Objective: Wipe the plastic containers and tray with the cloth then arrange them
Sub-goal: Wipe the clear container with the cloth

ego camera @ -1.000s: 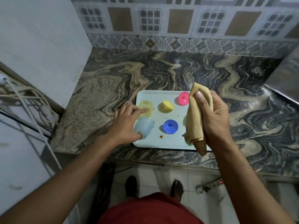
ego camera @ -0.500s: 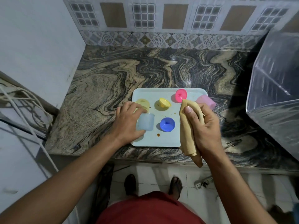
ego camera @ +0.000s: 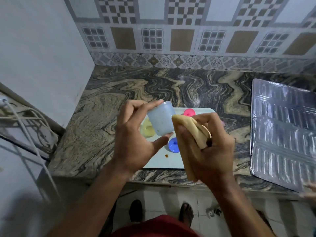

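While cup [ego camera: 160,119] in left hand [ego camera: 135,135]: cloth [ego camera: 196,130] alongside.

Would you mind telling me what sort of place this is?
Most likely a home kitchen: a marbled stone countertop set in a corner, a patterned tile backsplash behind it, and a ribbed metal draining board at the right.

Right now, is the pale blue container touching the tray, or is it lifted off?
Apart. In the head view the left hand holds the pale blue container up in the air, clearly above the tray.
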The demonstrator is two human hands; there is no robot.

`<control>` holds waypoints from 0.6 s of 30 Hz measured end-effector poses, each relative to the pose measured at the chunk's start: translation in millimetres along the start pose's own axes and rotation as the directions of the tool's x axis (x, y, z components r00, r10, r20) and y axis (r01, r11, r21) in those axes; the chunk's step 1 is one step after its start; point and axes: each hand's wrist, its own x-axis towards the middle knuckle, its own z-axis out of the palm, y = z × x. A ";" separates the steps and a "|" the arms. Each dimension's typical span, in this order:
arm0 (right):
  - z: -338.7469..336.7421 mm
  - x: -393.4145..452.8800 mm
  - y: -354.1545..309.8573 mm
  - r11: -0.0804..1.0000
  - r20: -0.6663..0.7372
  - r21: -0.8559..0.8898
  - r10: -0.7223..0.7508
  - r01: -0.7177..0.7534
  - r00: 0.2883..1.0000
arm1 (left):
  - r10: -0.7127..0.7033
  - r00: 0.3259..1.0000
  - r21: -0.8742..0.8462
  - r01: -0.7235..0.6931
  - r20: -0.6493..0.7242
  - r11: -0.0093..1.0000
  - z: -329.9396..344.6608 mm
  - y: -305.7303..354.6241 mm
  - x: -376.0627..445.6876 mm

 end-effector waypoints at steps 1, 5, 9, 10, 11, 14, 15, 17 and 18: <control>3.1 1.3 -3.0 0.999 -0.012 -0.032 -0.031 0.031 0.999 | 0.016 1.000 0.009 -0.016 0.000 1.000 -0.3 4.8 1.0; 10.0 6.5 -2.6 0.990 -0.056 -0.116 -0.086 0.079 0.995 | 0.084 0.996 0.038 -0.083 -0.041 0.996 0.9 21.1 -0.7; 9.7 17.8 -6.6 0.997 -0.101 -0.073 -0.026 0.018 0.995 | 0.107 0.989 0.068 -0.100 -0.107 0.993 -0.4 27.4 -2.5; 9.3 20.8 -7.9 0.999 -0.107 -0.049 -0.011 0.006 0.994 | 0.102 0.988 0.064 -0.095 -0.117 0.993 -0.9 27.6 -2.9; 8.4 23.7 -8.8 1.000 -0.106 -0.016 0.005 -0.007 0.994 | 0.097 0.987 0.053 -0.091 -0.126 0.994 -1.4 28.0 -3.7; 4.3 32.3 -5.9 0.999 -0.070 0.030 0.044 -0.042 0.997 | 0.093 0.986 0.018 -0.092 -0.139 0.996 -3.0 29.6 -6.8; 3.1 34.8 -4.4 0.998 -0.058 0.024 0.057 -0.056 0.997 | 0.092 0.986 0.005 -0.092 -0.140 0.996 -4.0 29.6 -7.6; 0.1 38.5 -1.0 0.995 -0.063 0.041 0.097 -0.094 0.993 | 0.083 0.987 -0.027 -0.088 -0.138 0.996 -6.0 29.2 -8.1; -2.2 38.6 -0.1 0.990 -0.084 0.084 0.118 -0.111 0.989 | 0.075 0.987 -0.051 -0.083 -0.141 0.995 -6.5 29.1 -8.2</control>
